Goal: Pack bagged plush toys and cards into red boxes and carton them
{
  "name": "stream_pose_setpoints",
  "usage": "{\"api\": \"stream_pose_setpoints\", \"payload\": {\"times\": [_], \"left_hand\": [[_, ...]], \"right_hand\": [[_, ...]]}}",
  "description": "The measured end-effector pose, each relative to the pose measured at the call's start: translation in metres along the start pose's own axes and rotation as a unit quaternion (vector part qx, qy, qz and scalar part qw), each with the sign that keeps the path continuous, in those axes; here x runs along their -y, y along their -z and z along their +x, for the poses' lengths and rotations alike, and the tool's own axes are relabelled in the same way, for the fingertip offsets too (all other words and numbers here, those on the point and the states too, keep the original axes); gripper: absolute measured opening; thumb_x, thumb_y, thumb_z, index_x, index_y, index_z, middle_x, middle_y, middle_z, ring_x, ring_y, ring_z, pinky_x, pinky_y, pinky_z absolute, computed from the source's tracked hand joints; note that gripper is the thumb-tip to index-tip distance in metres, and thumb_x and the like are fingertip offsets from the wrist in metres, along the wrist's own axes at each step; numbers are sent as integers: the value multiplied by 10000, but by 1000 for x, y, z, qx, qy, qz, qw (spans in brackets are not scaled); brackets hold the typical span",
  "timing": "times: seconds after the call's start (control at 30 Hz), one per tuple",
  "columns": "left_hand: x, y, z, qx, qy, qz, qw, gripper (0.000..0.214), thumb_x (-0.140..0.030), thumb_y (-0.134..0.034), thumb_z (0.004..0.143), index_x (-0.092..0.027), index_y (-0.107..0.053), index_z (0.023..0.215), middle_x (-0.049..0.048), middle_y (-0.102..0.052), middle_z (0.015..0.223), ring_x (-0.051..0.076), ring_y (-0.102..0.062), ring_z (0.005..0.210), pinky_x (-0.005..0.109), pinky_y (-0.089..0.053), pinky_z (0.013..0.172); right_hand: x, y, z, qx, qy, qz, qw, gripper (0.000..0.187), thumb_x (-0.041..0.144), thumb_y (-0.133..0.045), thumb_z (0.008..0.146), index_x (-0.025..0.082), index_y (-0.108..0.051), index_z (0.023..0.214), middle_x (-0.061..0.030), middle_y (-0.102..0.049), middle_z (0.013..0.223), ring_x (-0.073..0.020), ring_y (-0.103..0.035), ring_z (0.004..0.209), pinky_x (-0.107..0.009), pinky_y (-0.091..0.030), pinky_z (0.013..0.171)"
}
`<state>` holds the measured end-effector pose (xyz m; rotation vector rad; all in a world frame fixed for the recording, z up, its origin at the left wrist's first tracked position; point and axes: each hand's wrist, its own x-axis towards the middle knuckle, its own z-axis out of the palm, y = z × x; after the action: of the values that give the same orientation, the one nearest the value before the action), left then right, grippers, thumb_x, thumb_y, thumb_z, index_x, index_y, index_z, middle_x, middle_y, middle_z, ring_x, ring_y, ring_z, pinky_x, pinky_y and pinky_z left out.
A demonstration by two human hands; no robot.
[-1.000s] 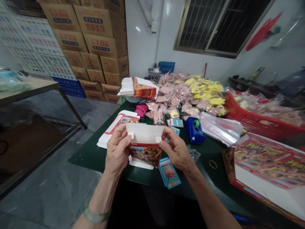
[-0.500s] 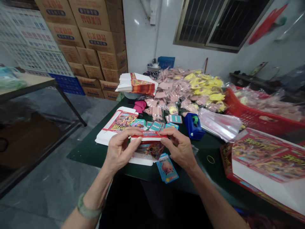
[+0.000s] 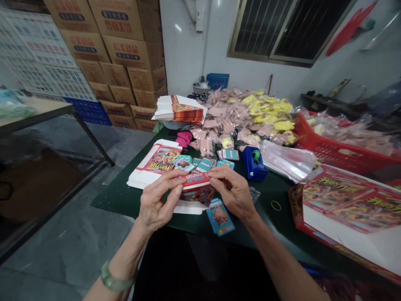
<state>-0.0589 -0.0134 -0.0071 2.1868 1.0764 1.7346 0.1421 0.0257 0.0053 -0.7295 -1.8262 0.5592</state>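
Note:
Between my hands is a small red printed carton, its narrow printed side facing up. My left hand pinches its left end between thumb and fingers. At the opposite end, my right hand grips the corner the same way. Part of a white carton flap shows below it. Blue picture cards lie on the table just under my right hand. Beyond the carton are teal cards in loose piles, and a flat printed carton lies to their left.
A blue tape dispenser stands right of the cards, beside clear plastic bags. Bagged pink and yellow toys heap at the back. A large red display box and a red basket are at right. A rubber band lies nearby.
The carton's top flap has come down, so its printed side now faces up where a white edge showed before. Both hands still hold its ends.

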Motion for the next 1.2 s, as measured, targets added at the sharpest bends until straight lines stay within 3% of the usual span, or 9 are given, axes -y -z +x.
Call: {"api": "stream_pose_setpoints", "payload": {"times": [0.17, 0.3, 0.5, 0.67, 0.77, 0.83, 0.9, 1.07, 1.2], "left_hand": [[10, -15, -6, -73, -82, 37, 993, 349, -78, -706, 687, -202, -617, 1000, 76, -662, 1023, 190, -640, 915, 323, -531, 757], [15, -25, -5, -120, -83, 52, 988, 300, -55, -717, 673, -194, -616, 919, 51, -661, 964, 167, -643, 868, 297, -522, 730], [13, -25, -9, -104, -63, 90, 988, 298, -77, -690, 707, -196, -612, 969, 58, -628, 975, 165, -623, 867, 297, -515, 729], [18, -26, -9, -92, -57, 77, 991, 281, -109, -680, 724, -216, -635, 980, 52, -607, 956, 159, -610, 839, 259, -513, 655], [22, -28, -8, -106, -49, 64, 991, 310, -88, -687, 710, -216, -641, 988, 51, -619, 964, 152, -612, 830, 234, -505, 623], [25, -30, -8, -113, -50, 58, 991, 341, -73, -695, 697, -215, -641, 1002, 54, -622, 971, 155, -609, 840, 237, -504, 632], [27, -31, -8, -116, -47, 48, 991, 359, -64, -697, 691, -219, -643, 1010, 58, -620, 985, 161, -606, 856, 251, -506, 654], [29, -31, -7, -126, -50, 44, 990, 361, -78, -711, 677, -225, -649, 1001, 59, -626, 986, 169, -610, 837, 270, -504, 660], [31, -31, -7, -122, -53, 60, 989, 362, -103, -714, 683, -238, -641, 1011, 53, -631, 976, 177, -614, 840, 297, -512, 702]], "right_hand": [[-5, -7, -9, -20, 71, -38, 997, 174, 150, -547, 845, 207, -632, 986, -79, -614, 1029, -173, -600, 959, -340, -499, 826], [-9, -7, -14, -8, 55, -77, 996, 210, 173, -527, 862, 236, -611, 1043, -72, -598, 1104, -173, -586, 1032, -361, -486, 901], [-8, -7, -22, 11, 45, -92, 995, 316, 150, -464, 888, 264, -541, 1172, -55, -611, 1106, -153, -564, 1091, -343, -464, 954], [-8, -5, -18, 37, 38, -75, 996, 285, 209, -507, 868, 248, -554, 1146, -66, -597, 1124, -165, -583, 1035, -293, -513, 826], [-27, 20, -7, -56, -91, -94, 990, 261, 288, -488, 869, 209, -563, 1106, -46, -640, 957, -138, -622, 776, -256, -517, 660], [-49, 50, 1, -204, -237, -177, 933, 280, 304, -436, 882, 167, -568, 1088, -41, -629, 855, -137, -603, 698, -265, -499, 632], [-74, 82, 9, -277, -318, -241, 874, 247, 260, -478, 850, 131, -597, 1024, -70, -612, 885, -171, -600, 793, -293, -484, 684], [-121, 129, 21, -232, -440, -247, 832, 149, 245, -722, 700, 137, -621, 693, -19, -610, 739, -164, -608, 727, -279, -477, 652], [-133, 131, 24, -224, -470, -199, 830, 236, 330, -566, 875, 122, -605, 980, -27, -631, 932, -134, -614, 778, -297, -526, 679]]}}
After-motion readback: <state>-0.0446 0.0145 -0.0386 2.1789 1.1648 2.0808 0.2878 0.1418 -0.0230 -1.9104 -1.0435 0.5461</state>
